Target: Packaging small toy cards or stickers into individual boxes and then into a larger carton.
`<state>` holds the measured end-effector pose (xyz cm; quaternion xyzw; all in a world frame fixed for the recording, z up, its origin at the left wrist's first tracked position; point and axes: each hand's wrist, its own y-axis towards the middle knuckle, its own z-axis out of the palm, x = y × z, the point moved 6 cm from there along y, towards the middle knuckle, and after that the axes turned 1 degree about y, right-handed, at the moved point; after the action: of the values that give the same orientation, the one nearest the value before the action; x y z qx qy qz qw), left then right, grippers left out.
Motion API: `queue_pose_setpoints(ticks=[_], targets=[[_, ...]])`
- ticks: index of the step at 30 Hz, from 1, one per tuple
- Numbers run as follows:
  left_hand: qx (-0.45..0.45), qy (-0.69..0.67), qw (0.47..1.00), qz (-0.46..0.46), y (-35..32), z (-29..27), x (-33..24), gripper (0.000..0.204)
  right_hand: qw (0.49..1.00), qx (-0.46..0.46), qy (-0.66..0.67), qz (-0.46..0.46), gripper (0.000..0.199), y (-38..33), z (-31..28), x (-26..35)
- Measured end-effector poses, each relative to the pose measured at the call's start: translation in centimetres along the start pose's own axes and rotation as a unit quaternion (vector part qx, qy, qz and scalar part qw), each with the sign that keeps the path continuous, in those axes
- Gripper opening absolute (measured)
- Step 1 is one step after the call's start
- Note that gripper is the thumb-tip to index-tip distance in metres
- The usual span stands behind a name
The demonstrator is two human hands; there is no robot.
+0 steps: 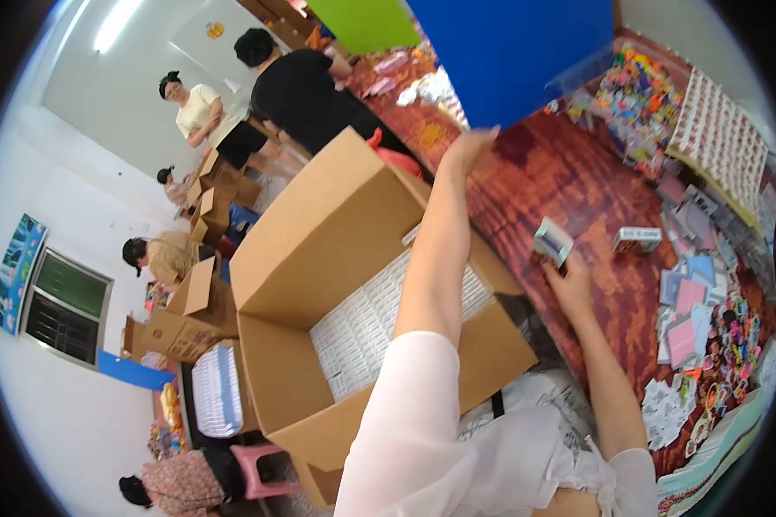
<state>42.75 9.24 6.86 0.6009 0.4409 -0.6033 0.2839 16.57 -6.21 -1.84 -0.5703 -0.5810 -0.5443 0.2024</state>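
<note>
My right hand (570, 280) pinches a small white-and-teal carton (553, 241) between thumb and fingers, over the red patterned tabletop (526, 194). Another small carton (637, 239) of similar look lies on the table to its right. My left arm stretches across a large open cardboard box (319, 233). Beyond that box, my left hand (470, 152) is at the lower edge of a big blue panel (526, 60), fingers stretched out; whether it touches the panel is unclear. Rows of small white cartons (353, 349) fill the bottom of the cardboard box.
At the right lie a pile of colourful small pieces (634, 99), a patterned sheet tray (720, 138), pink and blue cards (688, 302) and loose trinkets (733, 340). A green panel (362, 24) stands far off. Several people work at the left among cartons (190, 323) and a pink stool (263, 472).
</note>
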Motion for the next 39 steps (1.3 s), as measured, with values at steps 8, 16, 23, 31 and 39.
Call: queue_pose_setpoints(ticks=[8, 16, 23, 31, 39], targets=[[0.122, 0.266, 0.955, -0.039, -2.8, 4.3, 0.4, 0.076, 1.0, 0.003, 0.016, 0.007, 0.035, -0.9, 0.1, 0.7], [0.064, 0.393, 0.912, -0.095, -2.5, 1.7, 0.9, 0.078, 1.0, 0.012, 0.02, -0.012, 0.036, -0.5, 0.4, 0.7], [0.078, 0.394, 0.913, -0.07, -2.1, 3.0, 1.1, 0.077, 0.998, 0.028, 0.038, 0.046, 0.038, -1.4, -0.2, 0.3], [0.077, 0.364, 0.926, -0.062, -2.0, 4.0, 0.9, 0.073, 1.0, 0.001, -0.001, 0.009, 0.037, -3.6, -1.3, -0.3], [0.097, 0.177, 0.966, 0.162, -9.3, 8.1, -12.2, 0.027, 0.966, -0.01, 0.192, 0.172, 0.03, -8.3, -3.6, -0.7]])
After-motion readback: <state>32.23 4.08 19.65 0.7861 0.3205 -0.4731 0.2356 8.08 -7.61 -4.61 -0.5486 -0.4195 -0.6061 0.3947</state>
